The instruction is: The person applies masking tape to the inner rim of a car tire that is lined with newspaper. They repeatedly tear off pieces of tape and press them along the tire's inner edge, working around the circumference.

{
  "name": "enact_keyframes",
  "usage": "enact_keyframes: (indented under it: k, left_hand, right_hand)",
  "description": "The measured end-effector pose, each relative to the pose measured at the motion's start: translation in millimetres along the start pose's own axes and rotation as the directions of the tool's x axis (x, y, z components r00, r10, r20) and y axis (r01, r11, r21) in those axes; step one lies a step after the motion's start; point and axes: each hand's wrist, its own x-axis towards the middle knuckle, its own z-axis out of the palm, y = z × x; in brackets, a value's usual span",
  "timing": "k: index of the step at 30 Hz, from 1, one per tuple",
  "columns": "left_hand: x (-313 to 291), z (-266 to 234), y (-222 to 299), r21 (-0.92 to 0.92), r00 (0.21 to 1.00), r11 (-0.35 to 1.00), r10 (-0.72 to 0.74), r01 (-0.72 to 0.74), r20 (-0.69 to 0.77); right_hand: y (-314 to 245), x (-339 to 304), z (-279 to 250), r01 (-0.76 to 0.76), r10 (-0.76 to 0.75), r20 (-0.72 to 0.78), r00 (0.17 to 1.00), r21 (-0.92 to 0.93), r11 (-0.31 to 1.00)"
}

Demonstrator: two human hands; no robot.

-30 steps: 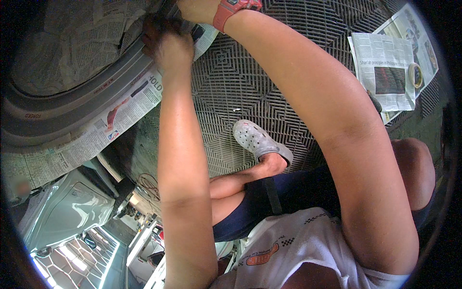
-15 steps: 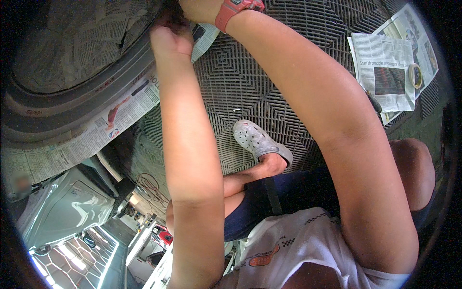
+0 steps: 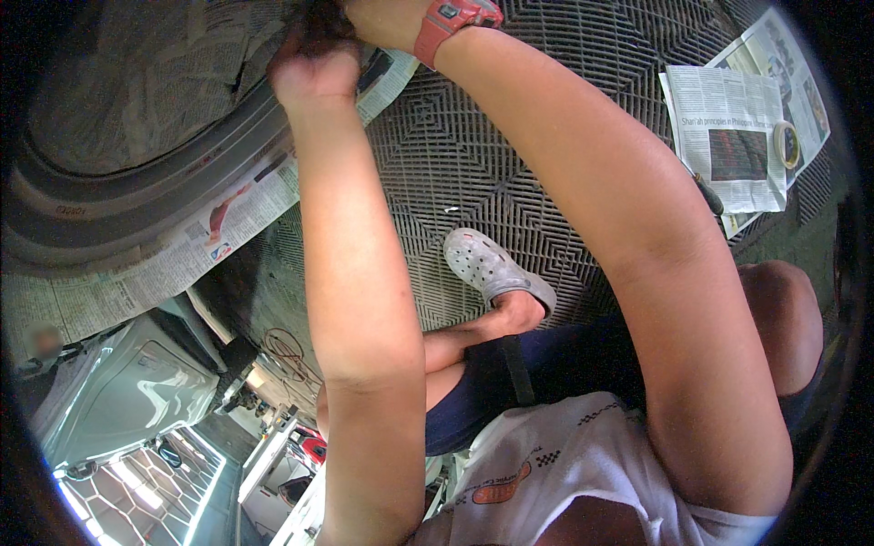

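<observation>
A large, round, dark grey wheel-like ring [image 3: 173, 187] fills the upper left, with newspaper sheets [image 3: 137, 86] covering its inside. More newspaper [image 3: 246, 209] lies beneath its outer edge. At the ring's right side, my left hand [image 3: 314, 73] has its wrist bent and its fingers lost in dark shadow. My right hand [image 3: 378, 20] meets it from the right, partly cut off by the top edge, a red watch [image 3: 446, 23] on its wrist. Whatever lies between the two hands is too dark to make out.
Slatted grey floor tiles [image 3: 419, 191] stretch below my arms. At the right lie newspaper sheets [image 3: 728, 100] with a roll of tape [image 3: 786, 146], a dark handle-like thing [image 3: 706, 193] beside them. My foot wears a grey clog [image 3: 496, 268]. A pale car [image 3: 137, 391] stands lower left.
My left hand has shifted slightly left and up along the ring, its wrist bending more. My right wrist has moved slightly right and down. The newspaper and tape stay put.
</observation>
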Motion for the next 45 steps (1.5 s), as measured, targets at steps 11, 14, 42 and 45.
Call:
enact_keyframes:
  k: [11,14,42,45]
  left_hand:
    - [2,7,-9,-0.057,0.999,0.998,-0.012,0.015,0.043]
    - [3,15,-17,-0.034,0.999,0.999,-0.031,0.03,-0.013]
    - [-10,43,-56,0.927,0.902,0.356,0.428,-0.116,-0.052]
    - [10,42,-50,0.319,0.873,0.921,0.336,-0.225,-0.353]
  right_hand:
    - [-7,-9,-22,-0.049,0.011,-0.223,0.975,-0.165,0.985]
    - [-29,-12,-65,-0.28,0.28,-0.175,0.944,0.024,0.96]
    - [-14,-38,-165,0.042,0.362,-0.831,0.421,0.417,0.908]
    - [11,-41,-187,0.018,0.358,-0.853,0.379,0.394,0.919]
